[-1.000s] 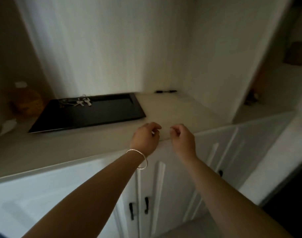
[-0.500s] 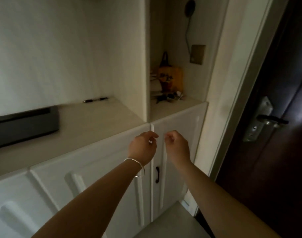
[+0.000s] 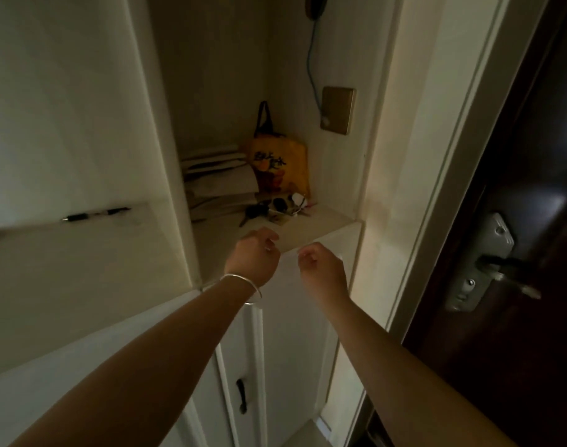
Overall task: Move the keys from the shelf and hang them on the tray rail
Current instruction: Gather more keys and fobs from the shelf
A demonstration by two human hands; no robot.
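Note:
A dark bunch of keys (image 3: 275, 208) with fobs lies on the narrow shelf (image 3: 324, 229) of the right-hand niche, in front of a yellow bag. My left hand (image 3: 254, 254), with a silver bangle on its wrist, hovers at the shelf's front edge just short of the keys, fingers curled with nothing in them. My right hand (image 3: 320, 267) is beside it, lower and to the right, over the cabinet front, also loosely curled and holding nothing. The black tray is out of view to the left.
A yellow bag (image 3: 280, 166) and a stack of papers (image 3: 217, 185) fill the back of the niche. A pen (image 3: 94, 214) lies on the wider counter at left. A dividing panel (image 3: 166, 156) separates the two. A dark door with a metal handle (image 3: 495, 266) stands at right.
The view has swung right from the black tray to the niche by the door. Both hands stayed curled in front and now reach close to the keys on the shelf.

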